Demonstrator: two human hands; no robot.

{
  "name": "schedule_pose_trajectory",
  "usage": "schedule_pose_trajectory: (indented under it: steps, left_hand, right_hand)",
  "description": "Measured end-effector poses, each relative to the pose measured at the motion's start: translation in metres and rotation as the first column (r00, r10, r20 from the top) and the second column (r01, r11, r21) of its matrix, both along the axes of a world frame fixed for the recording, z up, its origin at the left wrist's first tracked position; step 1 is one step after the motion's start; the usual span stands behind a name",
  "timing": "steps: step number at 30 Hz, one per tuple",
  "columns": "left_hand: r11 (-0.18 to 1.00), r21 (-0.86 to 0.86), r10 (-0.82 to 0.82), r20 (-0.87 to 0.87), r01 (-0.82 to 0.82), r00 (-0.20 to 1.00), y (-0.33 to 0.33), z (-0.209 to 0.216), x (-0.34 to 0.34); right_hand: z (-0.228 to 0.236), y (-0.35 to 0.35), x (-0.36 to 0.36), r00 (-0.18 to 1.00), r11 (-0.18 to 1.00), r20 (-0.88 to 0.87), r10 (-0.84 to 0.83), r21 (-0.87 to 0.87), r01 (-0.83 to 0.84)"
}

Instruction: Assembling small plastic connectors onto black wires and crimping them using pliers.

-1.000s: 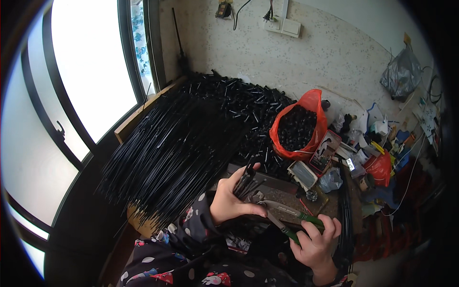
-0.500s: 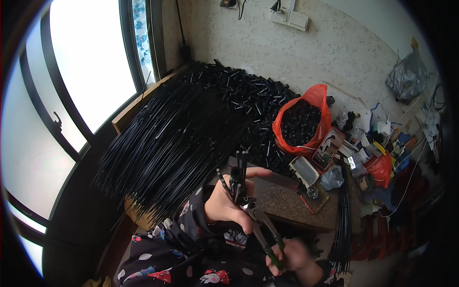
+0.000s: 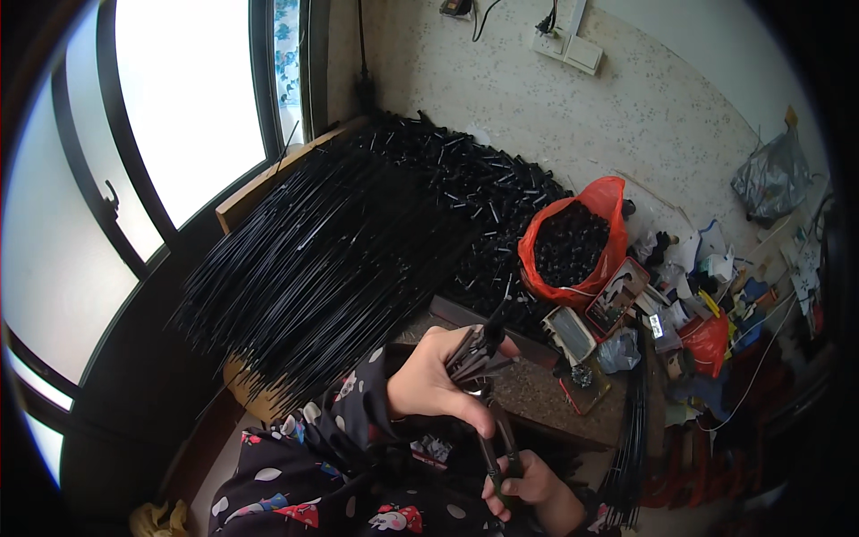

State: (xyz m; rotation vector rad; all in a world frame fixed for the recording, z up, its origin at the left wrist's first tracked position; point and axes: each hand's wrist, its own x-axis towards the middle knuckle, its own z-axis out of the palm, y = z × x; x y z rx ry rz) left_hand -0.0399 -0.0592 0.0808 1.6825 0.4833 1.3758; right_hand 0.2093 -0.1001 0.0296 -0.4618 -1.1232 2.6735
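Note:
My left hand (image 3: 425, 383) is closed around a black assembly with short dark arms (image 3: 469, 358) spreading from a hub, with a dark tip pointing up and away. Part of it is hidden by the fingers. My right hand (image 3: 535, 490), lower and to the right, grips the handles of a pair of pliers (image 3: 497, 452). The jaws of the pliers reach up to the underside of the assembly, beside my left thumb. Whether the jaws are pinching a part of it is too small to tell.
Long thin black rods (image 3: 313, 259) lie in a large pile at the left. Behind them are heaped short black tubular pieces (image 3: 483, 179). A red plastic bag (image 3: 617, 210) holds small black parts. Trays and clutter (image 3: 573, 333) stand right; more rods (image 3: 631, 447) hang off the table edge (image 3: 582, 421).
The assembly in my left hand has tilted, its arms now bunched toward the upper right. My right hand and the pliers have shifted slightly left, the pliers more upright. The whole view has shifted a little.

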Motion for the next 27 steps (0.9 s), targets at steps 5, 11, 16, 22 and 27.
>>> schedule_pose_trajectory:
  steps: [5, 11, 16, 22, 27]
  left_hand:
    - [0.983, 0.073, 0.175, -0.135, -0.166, 0.975, -0.001, 0.0, 0.001]
    - [0.99, -0.088, 0.117, 0.042, -0.113, 0.992, 0.004, -0.003, -0.007]
    - [0.994, -0.024, 0.109, 0.013, -0.109, 0.994, 0.0, -0.007, -0.003]
    - [0.989, -0.017, 0.146, -0.021, -0.146, 0.989, 0.004, -0.012, -0.015]
    - [1.0, 0.01, 0.009, 0.051, -0.01, 0.999, 0.011, -0.011, -0.006]
  right_hand:
    - [0.011, 0.009, -0.016, 0.717, 0.224, 0.169, -0.676, 0.974, -0.018]
    - [0.041, -0.004, -0.006, 0.804, 0.56, 0.296, -0.516, 0.827, 0.055]
    - [0.012, 0.006, -0.018, 0.909, 0.784, 0.32, -0.267, 0.62, 0.012]
    - [0.027, 0.01, -0.018, 0.691, -0.261, -0.206, -0.693, 0.965, 0.025]
    - [-0.009, 0.01, -0.008, 0.998, 1.0, 0.06, -0.004, 0.03, 0.002]
